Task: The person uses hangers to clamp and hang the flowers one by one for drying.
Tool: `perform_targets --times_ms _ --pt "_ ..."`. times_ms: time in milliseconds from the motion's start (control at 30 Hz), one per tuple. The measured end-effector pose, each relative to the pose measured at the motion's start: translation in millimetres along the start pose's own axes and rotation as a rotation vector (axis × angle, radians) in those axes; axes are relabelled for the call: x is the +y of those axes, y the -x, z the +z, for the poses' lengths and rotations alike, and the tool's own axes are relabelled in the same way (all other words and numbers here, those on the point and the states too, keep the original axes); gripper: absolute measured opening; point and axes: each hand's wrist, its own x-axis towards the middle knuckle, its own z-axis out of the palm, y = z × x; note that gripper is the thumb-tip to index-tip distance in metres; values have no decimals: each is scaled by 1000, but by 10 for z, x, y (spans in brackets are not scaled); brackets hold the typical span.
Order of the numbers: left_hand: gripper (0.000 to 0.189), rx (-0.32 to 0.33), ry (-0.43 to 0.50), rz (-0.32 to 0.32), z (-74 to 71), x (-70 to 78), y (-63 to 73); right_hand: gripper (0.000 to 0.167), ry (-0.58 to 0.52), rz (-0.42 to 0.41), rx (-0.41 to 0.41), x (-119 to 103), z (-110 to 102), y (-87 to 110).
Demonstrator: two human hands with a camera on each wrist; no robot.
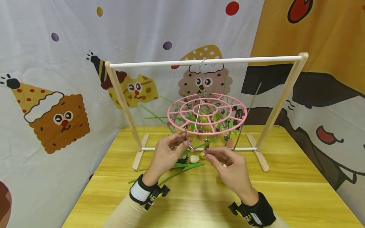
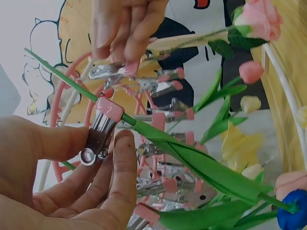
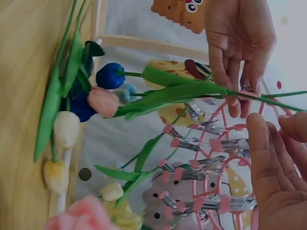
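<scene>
Between thumb and fingers, my left hand (image 1: 168,152) pinches a metal clip (image 2: 100,127) with pink tips. The clip sits across the green stem of a blue tulip (image 2: 291,211), which hangs head down; its long leaf (image 2: 192,167) lies beneath the clip. My right hand (image 1: 232,167) is near another clip (image 1: 206,144) under the pink round hanger (image 1: 212,133). In the right wrist view its thumb and fingers (image 3: 266,165) are apart, with nothing visible between them. Several other clips on the hanger hold flowers, among them a pink rose (image 2: 259,21) and a pink tulip (image 2: 252,72).
The hanger hangs by a hook from a white bar (image 1: 159,63) on a wooden stand (image 1: 280,104). Loose artificial tulips, including a white one (image 1: 195,159), lie on the wooden table (image 1: 194,202) below. A printed cloth (image 1: 142,31) stands behind.
</scene>
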Motion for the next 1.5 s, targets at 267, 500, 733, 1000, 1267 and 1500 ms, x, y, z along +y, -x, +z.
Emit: perform_targets --times_ms 267,500,733,1000,1267,1500 --pt "34 27 -74 14 -115 -14 -32 27 30 -4 -22 114 -69 166" --pt "30 59 -76 36 -184 -78 -128 28 78 52 -26 156 -127 278" --pt "32 73 -93 43 -255 -178 -216 25 104 31 -14 216 -139 365" --pt "38 61 -66 -24 -308 -304 -311 31 157 53 -52 259 -148 439" --pt "41 84 -64 -52 -391 -400 -281 28 221 79 -159 329 -85 464" --pt "41 186 -195 -19 -507 -486 -119 35 235 43 -247 317 17 450"
